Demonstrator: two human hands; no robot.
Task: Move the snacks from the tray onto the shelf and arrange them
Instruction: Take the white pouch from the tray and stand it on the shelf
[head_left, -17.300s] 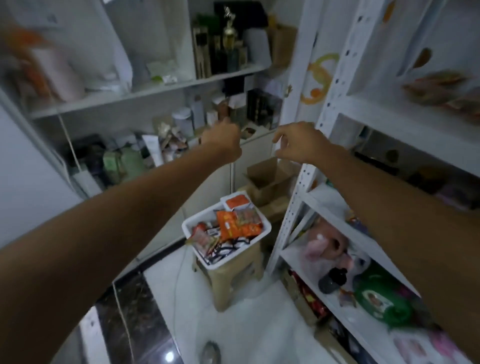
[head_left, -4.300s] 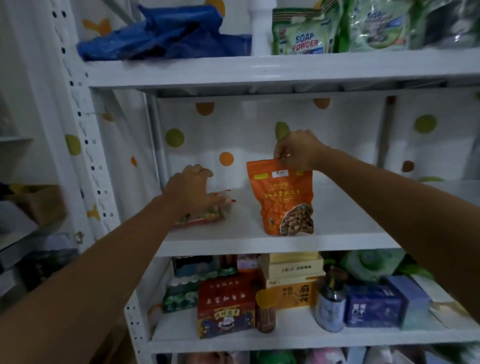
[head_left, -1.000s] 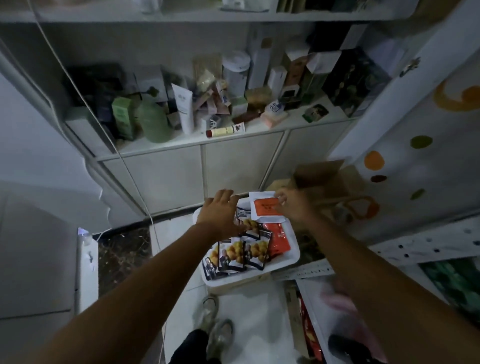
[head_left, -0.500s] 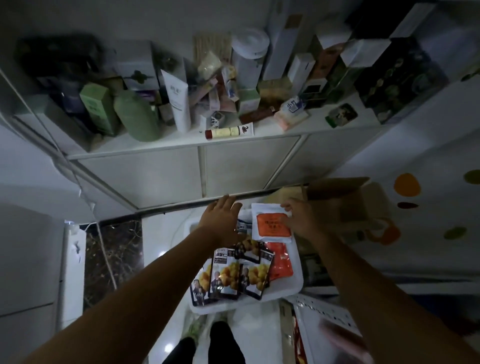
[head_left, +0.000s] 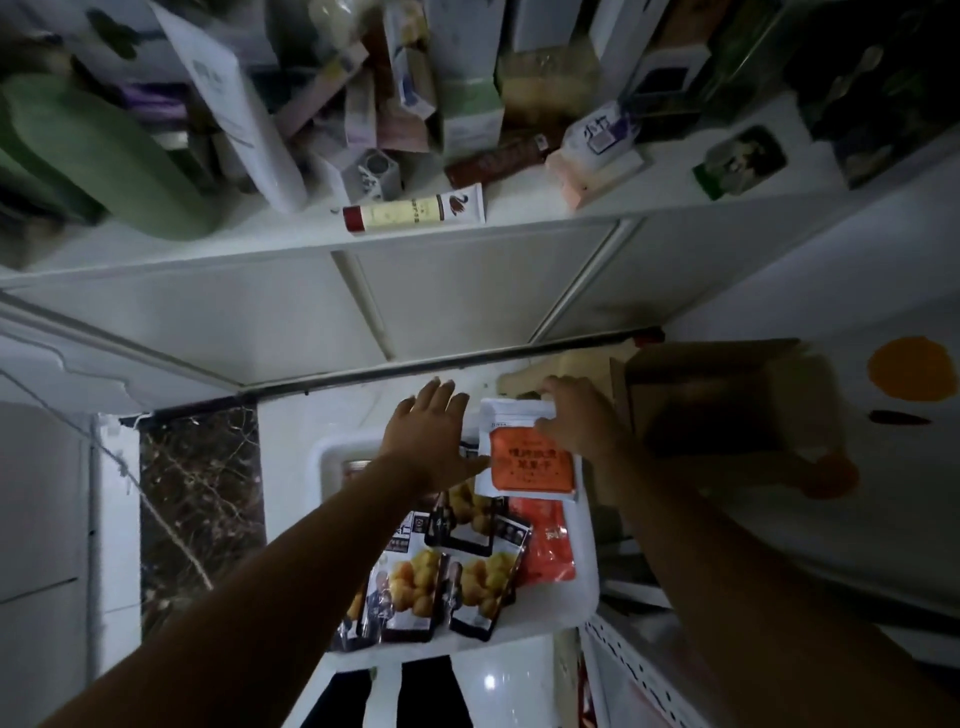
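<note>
The white tray (head_left: 550, 616) is seen low in the middle, with black snack packets (head_left: 452, 577) fanned across its near half and a red-orange packet (head_left: 545, 545) beside them. At the far end a white-and-orange pouch (head_left: 527, 462) is laid over the others, its long axis running away from the person. Its far right corner is pinched by the right hand (head_left: 576, 415), fingers curled over the top edge. The left hand (head_left: 434, 431) is held flat and spread just left of the pouch. The lift is judged to fall to the right hand, already on it.
</note>
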